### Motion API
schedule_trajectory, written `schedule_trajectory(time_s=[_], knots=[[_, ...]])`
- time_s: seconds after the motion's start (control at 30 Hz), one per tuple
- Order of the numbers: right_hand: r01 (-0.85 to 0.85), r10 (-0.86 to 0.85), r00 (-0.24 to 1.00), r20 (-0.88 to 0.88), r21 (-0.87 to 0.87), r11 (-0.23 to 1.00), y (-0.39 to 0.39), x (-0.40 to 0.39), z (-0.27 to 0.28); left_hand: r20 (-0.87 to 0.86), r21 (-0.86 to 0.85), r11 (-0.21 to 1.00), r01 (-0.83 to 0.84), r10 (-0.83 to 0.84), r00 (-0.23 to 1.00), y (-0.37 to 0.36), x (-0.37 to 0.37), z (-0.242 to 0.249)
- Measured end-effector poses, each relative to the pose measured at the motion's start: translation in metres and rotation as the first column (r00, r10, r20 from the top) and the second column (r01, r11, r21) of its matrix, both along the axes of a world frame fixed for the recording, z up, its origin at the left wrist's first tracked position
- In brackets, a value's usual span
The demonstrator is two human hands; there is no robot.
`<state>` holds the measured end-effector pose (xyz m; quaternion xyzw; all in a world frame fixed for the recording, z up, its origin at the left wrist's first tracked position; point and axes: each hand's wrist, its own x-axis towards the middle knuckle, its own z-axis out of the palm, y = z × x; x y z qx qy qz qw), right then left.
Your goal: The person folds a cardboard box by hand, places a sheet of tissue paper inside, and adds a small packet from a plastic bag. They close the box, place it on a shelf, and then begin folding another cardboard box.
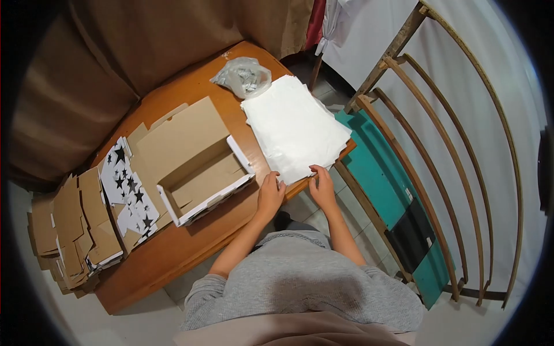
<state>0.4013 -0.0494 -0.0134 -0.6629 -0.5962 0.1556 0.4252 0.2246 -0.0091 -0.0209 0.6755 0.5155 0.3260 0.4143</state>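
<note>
White paper stack (294, 124): left hand (270, 195) and right hand (321, 185) pinch its near edge.

A room in a home, put to use for small-scale packing work, is suggested. A rounded orange-brown wooden table (196, 254) is seen on a pale tiled floor (346, 207), with a brown fabric curtain (115, 46) hung behind it. A curved wooden slatted frame (461, 173), perhaps part of a chair or cot, is leaned against a white cloth-draped wall (508, 69). Handwork is indicated by what is laid out: a stack of flat brown cardboard box blanks (69, 230), an open star-printed cardboard box (196, 167), a pile of white tissue sheets (294, 127) and a crumpled clear plastic bag (242, 76). No factory fittings are shown.
</note>
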Motion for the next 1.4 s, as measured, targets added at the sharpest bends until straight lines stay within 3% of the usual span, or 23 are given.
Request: schedule_trajectory(time_s=[0.07, 0.13, 0.2, 0.33, 0.37, 0.4, 0.47, 0.7, 0.77, 0.87, 0.9, 0.97, 1.17, 1.3, 1.4], knots=[[-0.008, 0.003, 0.994, -0.109, -0.047, 0.999, 0.019, 0.016, 0.004, -0.046, 0.162, 0.977, -0.14, 0.149, 0.988, 0.018, 0.026, -0.031], [-0.073, 0.074, 0.997, -0.03, 0.014, 0.997, 0.037, 0.034, 0.003, -0.084, 0.107, 0.977, -0.185, 0.194, 0.977, 0.039, 0.044, -0.044], [-0.106, 0.106, 0.994, -0.033, 0.003, 0.994, 0.05, 0.045, 0.005, -0.169, 0.073, 0.925, -0.372, 0.379, 0.91, 0.058, 0.056, -0.052], [-0.206, 0.206, 0.977, -0.049, -0.006, 0.979, 0.068, 0.056, 0.002, -0.159, -0.023, 0.862, -0.507, 0.498, 0.853, 0.079, 0.063, -0.048], [-0.219, 0.218, 0.975, -0.052, -0.006, 0.976, 0.073, 0.058, -0.001, -0.202, 0.088, 0.831, -0.55, 0.556, 0.807, 0.084, 0.064, -0.059], [-0.232, 0.231, 0.971, -0.069, -0.01, 0.973, 0.077, 0.059, -0.003, -0.207, 0.089, 0.825, -0.558, 0.563, 0.8, 0.087, 0.063, -0.056], [-0.249, 0.247, 0.964, -0.092, -0.011, 0.968, 0.083, 0.06, -0.008, -0.087, -0.168, 0.803, -0.572, 0.566, 0.82, 0.094, 0.059, -0.048], [-0.323, 0.311, 0.939, -0.148, -0.067, 0.944, 0.099, 0.064, -0.029, -0.046, -0.256, 0.839, -0.48, 0.485, 0.873, 0.107, 0.055, -0.061], [-0.348, 0.336, 0.93, -0.148, -0.065, 0.935, 0.103, 0.064, -0.036, -0.125, 0.175, 0.786, -0.594, 0.616, 0.778, 0.107, 0.061, -0.069], [-0.371, 0.365, 0.927, -0.086, -0.083, 0.925, 0.106, 0.063, -0.035, -0.137, 0.257, 0.757, -0.601, 0.644, 0.753, 0.107, 0.062, -0.081], [-0.376, 0.373, 0.927, -0.045, -0.126, 0.918, 0.108, 0.062, -0.032, -0.137, 0.257, 0.753, -0.606, 0.649, 0.748, 0.106, 0.061, -0.076], [-0.382, 0.387, 0.922, -0.004, -0.168, 0.909, 0.111, 0.062, -0.029, -0.124, -0.039, 0.863, -0.504, 0.496, 0.859, 0.104, 0.059, -0.058], [-0.403, 0.406, 0.914, -0.012, -0.153, 0.902, 0.115, 0.063, -0.035, -0.084, 0.115, 0.869, -0.482, 0.492, 0.867, 0.103, 0.057, -0.057], [-0.4, 0.404, 0.914, 0.035, -0.082, 0.913, 0.115, 0.063, -0.04, 0.033, 0.018, 0.842, -0.54, 0.539, 0.842, 0.101, 0.057, -0.052], [-0.4, 0.405, 0.913, 0.043, -0.082, 0.913, 0.114, 0.063, -0.041, 0.005, 0.136, 0.864, -0.485, 0.488, 0.873, 0.1, 0.057, -0.064]])
